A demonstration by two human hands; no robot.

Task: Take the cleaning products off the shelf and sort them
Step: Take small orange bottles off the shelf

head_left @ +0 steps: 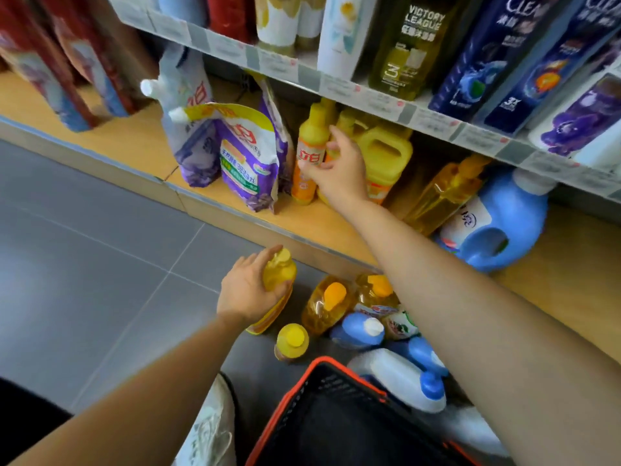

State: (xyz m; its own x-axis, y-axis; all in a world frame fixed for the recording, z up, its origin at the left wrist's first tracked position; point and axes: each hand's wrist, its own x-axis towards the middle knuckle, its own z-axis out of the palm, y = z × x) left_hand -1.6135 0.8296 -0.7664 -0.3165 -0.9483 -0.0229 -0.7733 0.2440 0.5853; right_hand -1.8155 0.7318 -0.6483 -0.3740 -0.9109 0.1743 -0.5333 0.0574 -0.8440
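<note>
- While the right hand point(336, 169) wraps round the waist of a yellow dish-soap bottle point(311, 142), thumb on its red label, that bottle stands upright near the front edge of the bottom shelf point(134, 142), between a purple refill pouch point(248, 156) and a yellow handled jug point(386, 153).
- It looks full, so probably weighty for its size; the plastic seems smooth, likely slick, with walls that give a little. The narrowed waist is the sound place to hold.
- The left hand point(245, 290) grips a second yellow bottle point(279, 274) by its shoulder, tilted, low over the grey floor point(100, 247), beside a cluster of orange-capped bottles point(327, 304).
- Headroom is tight: the price rail point(336, 85) above overhangs the cap, so the bottle likely must come forward before rising.
- Open floor lies leftward; a black basket point(322, 364) with an orange rim crowds the near side.
</note>
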